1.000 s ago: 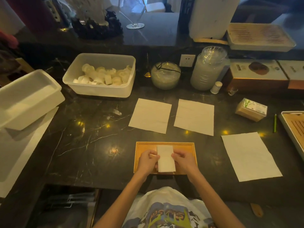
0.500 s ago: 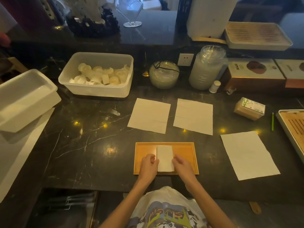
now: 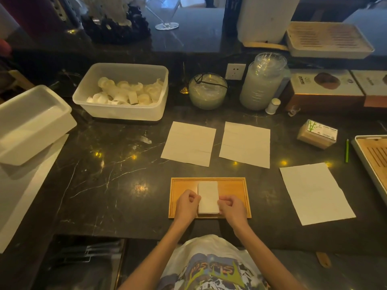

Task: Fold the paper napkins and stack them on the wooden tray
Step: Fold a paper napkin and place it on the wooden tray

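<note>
The folded napkin (image 3: 208, 196) lay on the wooden tray (image 3: 232, 186), lower centre. Left hand (image 3: 187, 204) and right hand (image 3: 231, 208), loosely curled, flanked it, grasping nothing. Light, limp paper: probably best pinched at the edges.

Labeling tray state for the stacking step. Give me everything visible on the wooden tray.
The wooden tray is a shallow orange-brown rectangle with a thin raised rim, apparently wood. It lies flat on the dark marble counter, long side toward the person, near the front edge. A white folded napkin lies lengthwise across its middle; whether it is one napkin or a stack cannot be told. The left hand and right hand flank the napkin over the tray's near side, fingers curled at its edges.
</note>
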Action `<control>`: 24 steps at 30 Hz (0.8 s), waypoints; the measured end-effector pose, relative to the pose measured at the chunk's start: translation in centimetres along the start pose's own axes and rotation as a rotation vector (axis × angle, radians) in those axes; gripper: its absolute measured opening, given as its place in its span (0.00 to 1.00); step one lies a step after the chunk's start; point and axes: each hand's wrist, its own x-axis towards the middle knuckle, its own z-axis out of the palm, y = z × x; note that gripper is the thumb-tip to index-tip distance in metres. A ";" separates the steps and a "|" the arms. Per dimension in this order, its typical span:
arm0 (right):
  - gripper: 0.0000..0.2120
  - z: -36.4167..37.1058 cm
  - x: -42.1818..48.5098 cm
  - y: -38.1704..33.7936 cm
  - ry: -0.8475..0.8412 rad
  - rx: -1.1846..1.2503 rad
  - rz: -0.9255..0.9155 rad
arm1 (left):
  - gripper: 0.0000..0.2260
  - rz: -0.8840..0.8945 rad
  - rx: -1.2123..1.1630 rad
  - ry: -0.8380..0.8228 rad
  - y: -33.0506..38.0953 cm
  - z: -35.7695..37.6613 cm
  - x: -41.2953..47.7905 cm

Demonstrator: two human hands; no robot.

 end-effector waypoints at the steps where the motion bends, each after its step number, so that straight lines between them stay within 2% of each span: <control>1: 0.04 -0.1 -0.1 0.0 -0.001 0.010 0.005 | 0.03 -0.003 -0.004 0.012 0.0 0.1 0.0; 3: 0.04 -0.3 -0.3 -0.1 -0.004 0.016 0.019 | 0.04 -0.019 -0.017 0.068 0.1 0.2 -0.2; 5: 0.10 -0.5 -0.6 -0.6 -0.055 0.031 0.037 | 0.03 -0.034 -0.065 0.075 0.2 0.3 -0.4; 7: 0.14 -0.6 -1.2 -1.5 -0.170 0.108 0.080 | 0.13 -0.038 -0.101 -0.006 0.6 0.4 -0.8; 9: 0.17 -0.3 -1.7 -2.2 -0.297 0.211 0.107 | 0.18 -0.041 -0.148 -0.096 1.2 0.4 -1.2; 13: 0.23 0.4 -1.6 -2.5 -0.431 0.336 0.140 | 0.18 -0.014 -0.244 -0.234 1.9 0.5 -1.6; 16: 0.24 0.4 -1.5 -2.8 -0.464 0.351 0.170 | 0.18 -0.020 -0.231 -0.250 1.7 0.6 -1.4; 18: 0.24 0.1 -1.5 -2.9 -0.394 0.275 0.146 | 0.19 -0.018 -0.182 -0.211 1.5 0.5 -1.4; 22: 0.19 -2.0 0.2 -2.6 0.026 0.057 -0.015 | 0.23 -0.045 0.131 0.067 0.7 -1.3 0.2; 24: 0.25 -3.2 1.6 -2.4 0.086 0.003 0.004 | 0.26 -0.145 0.098 0.083 0.7 -2.2 1.3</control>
